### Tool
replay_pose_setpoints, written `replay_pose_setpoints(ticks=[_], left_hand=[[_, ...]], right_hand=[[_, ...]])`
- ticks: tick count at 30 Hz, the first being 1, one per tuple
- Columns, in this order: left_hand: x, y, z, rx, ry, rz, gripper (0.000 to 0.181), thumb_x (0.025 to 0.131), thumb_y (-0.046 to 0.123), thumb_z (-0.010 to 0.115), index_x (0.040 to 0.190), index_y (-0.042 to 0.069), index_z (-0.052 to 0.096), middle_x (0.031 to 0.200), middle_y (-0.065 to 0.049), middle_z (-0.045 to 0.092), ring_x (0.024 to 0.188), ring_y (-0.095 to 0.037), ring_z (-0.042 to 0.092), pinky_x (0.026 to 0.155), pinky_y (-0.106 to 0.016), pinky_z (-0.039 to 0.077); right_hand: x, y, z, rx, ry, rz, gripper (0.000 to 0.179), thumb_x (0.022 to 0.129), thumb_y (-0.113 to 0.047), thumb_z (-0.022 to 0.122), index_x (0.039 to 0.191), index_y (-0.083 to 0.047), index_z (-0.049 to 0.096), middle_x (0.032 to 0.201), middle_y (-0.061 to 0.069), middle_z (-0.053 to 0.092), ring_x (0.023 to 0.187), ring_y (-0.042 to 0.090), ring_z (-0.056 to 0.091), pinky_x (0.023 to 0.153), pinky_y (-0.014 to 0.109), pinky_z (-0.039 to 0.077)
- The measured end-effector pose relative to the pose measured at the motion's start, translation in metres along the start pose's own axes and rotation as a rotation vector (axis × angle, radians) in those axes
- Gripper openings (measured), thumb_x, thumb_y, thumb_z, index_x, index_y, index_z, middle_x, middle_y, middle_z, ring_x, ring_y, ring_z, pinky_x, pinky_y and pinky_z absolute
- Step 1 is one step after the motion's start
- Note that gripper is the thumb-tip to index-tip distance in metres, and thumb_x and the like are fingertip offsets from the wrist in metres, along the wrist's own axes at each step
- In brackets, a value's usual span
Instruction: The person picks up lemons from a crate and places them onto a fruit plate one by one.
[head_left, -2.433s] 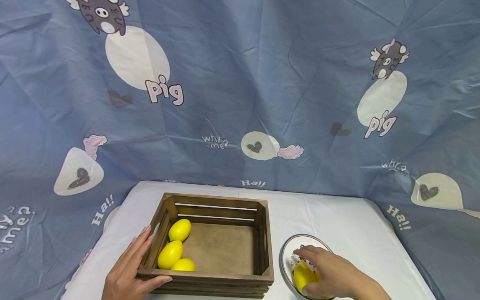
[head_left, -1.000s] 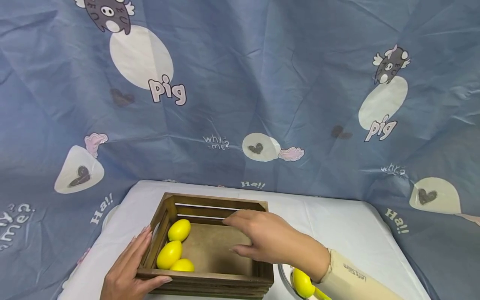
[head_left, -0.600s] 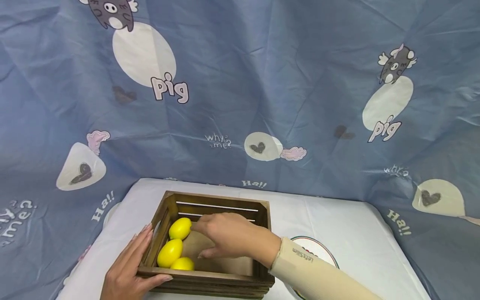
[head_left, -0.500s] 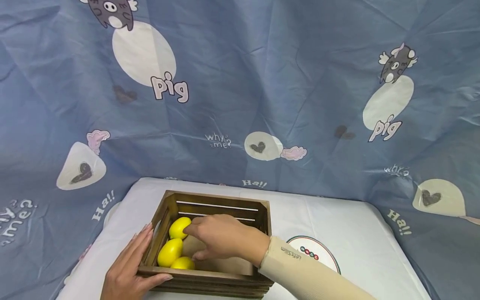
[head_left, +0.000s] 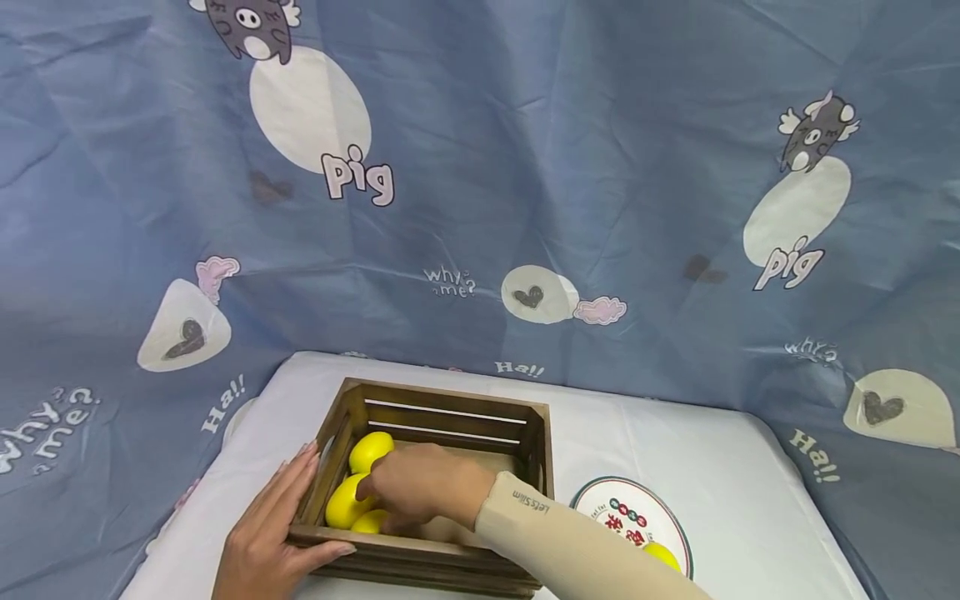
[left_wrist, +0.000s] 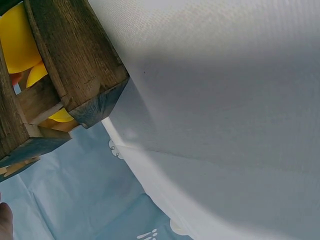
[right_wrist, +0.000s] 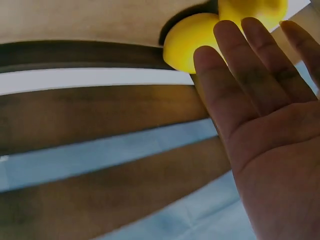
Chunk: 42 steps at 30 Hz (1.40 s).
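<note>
A brown slatted wooden crate [head_left: 420,565] stands on the table with three yellow lemons along its left side: a far one [head_left: 371,451], a middle one [head_left: 344,503] and a near one [head_left: 367,522]. My right hand [head_left: 423,487] reaches down inside the crate, its fingertips at the middle and near lemons. From the right wrist its fingers [right_wrist: 245,67] look nearly straight, the palm bare, tips over two lemons. My left hand [head_left: 262,533] lies against the crate's front left corner, fingers straight along the left side and thumb on the front rim.
Right of the crate sits a round white plate [head_left: 600,502] with red print and a dark rim, a lemon [head_left: 662,554] on it, partly behind my right sleeve [head_left: 570,537]. White cloth [head_left: 720,475] covers the table; a blue patterned curtain [head_left: 450,192] hangs behind.
My right hand has gone from the plate leftward into the crate, then farther left and down onto the lemons. The left hand stays at the crate's corner. The head view has shifted slightly.
</note>
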<state>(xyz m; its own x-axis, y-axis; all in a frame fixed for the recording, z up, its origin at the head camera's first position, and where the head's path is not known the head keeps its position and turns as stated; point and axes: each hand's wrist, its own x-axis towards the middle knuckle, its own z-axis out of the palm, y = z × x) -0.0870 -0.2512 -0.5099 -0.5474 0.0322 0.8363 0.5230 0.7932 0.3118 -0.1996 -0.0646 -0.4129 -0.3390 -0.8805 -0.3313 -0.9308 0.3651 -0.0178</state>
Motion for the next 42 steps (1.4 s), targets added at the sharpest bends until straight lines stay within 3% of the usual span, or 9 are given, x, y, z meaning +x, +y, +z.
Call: replay_pose_setpoints(ticks=[5, 9, 13, 19, 25, 33, 42], left_hand=[[0.002, 0.000, 0.002, -0.023, 0.002, 0.013, 0.104, 0.082, 0.076, 0.070, 0.137, -0.012, 0.063, 0.141, -0.028, 0.061, 0.145, -0.018, 0.047, 0.122, -0.021, 0.034], [0.003, 0.000, 0.002, -0.032, 0.004, 0.021, 0.103, 0.082, 0.075, 0.071, 0.136, -0.013, 0.062, 0.140, -0.029, 0.061, 0.145, -0.019, 0.047, 0.122, -0.024, 0.035], [0.003, 0.001, 0.001, -0.026, -0.005, 0.012, 0.104, 0.082, 0.075, 0.070, 0.136, -0.013, 0.062, 0.141, -0.028, 0.061, 0.145, -0.018, 0.047, 0.122, -0.024, 0.035], [0.003, 0.001, 0.001, -0.024, -0.013, 0.009, 0.104, 0.082, 0.075, 0.070, 0.137, -0.012, 0.062, 0.142, -0.028, 0.060, 0.145, -0.019, 0.047, 0.123, -0.025, 0.035], [0.000, 0.000, 0.001, -0.010, -0.019, 0.000, 0.104, 0.081, 0.076, 0.069, 0.138, -0.011, 0.062, 0.142, -0.027, 0.060, 0.145, -0.018, 0.047, 0.122, -0.024, 0.035], [-0.003, -0.002, 0.000, -0.029, -0.031, -0.010, 0.104, 0.081, 0.075, 0.072, 0.140, -0.010, 0.061, 0.144, -0.026, 0.059, 0.146, -0.020, 0.047, 0.123, -0.024, 0.033], [-0.003, -0.002, 0.001, -0.032, -0.049, -0.027, 0.103, 0.080, 0.075, 0.073, 0.141, -0.008, 0.061, 0.146, -0.023, 0.058, 0.145, -0.018, 0.047, 0.122, -0.021, 0.033]], right_hand=[[0.010, 0.002, 0.010, 0.041, -0.005, 0.000, 0.038, 0.092, -0.042, 0.082, 0.129, -0.037, 0.074, 0.106, -0.023, 0.071, 0.091, -0.002, 0.062, 0.087, 0.017, 0.056], [0.014, 0.001, 0.016, 0.009, 0.001, -0.007, 0.026, 0.092, -0.040, 0.083, 0.117, -0.036, 0.076, 0.089, -0.020, 0.066, 0.079, 0.001, 0.058, 0.078, 0.015, 0.053], [0.016, 0.000, 0.021, -0.010, 0.009, -0.015, 0.025, 0.091, -0.036, 0.084, 0.115, -0.034, 0.077, 0.083, -0.019, 0.062, 0.075, 0.003, 0.055, 0.075, 0.013, 0.051], [0.018, 0.000, 0.024, 0.025, -0.013, 0.011, 0.036, 0.092, -0.035, 0.083, 0.126, -0.035, 0.074, 0.088, -0.017, 0.066, 0.075, 0.003, 0.056, 0.076, 0.013, 0.050], [0.021, 0.001, 0.027, 0.128, -0.058, 0.013, 0.028, 0.096, -0.030, 0.076, 0.124, -0.029, 0.074, 0.087, -0.014, 0.063, 0.078, 0.004, 0.056, 0.077, 0.011, 0.047], [0.026, 0.001, 0.030, 0.233, -0.119, 0.054, 0.037, 0.094, -0.024, 0.080, 0.130, -0.030, 0.072, 0.094, -0.014, 0.063, 0.084, 0.005, 0.055, 0.080, 0.014, 0.049], [0.023, 0.001, 0.031, 0.348, -0.174, 0.090, 0.028, 0.094, -0.013, 0.077, 0.120, -0.020, 0.068, 0.084, -0.009, 0.059, 0.076, 0.008, 0.056, 0.069, 0.015, 0.048]])
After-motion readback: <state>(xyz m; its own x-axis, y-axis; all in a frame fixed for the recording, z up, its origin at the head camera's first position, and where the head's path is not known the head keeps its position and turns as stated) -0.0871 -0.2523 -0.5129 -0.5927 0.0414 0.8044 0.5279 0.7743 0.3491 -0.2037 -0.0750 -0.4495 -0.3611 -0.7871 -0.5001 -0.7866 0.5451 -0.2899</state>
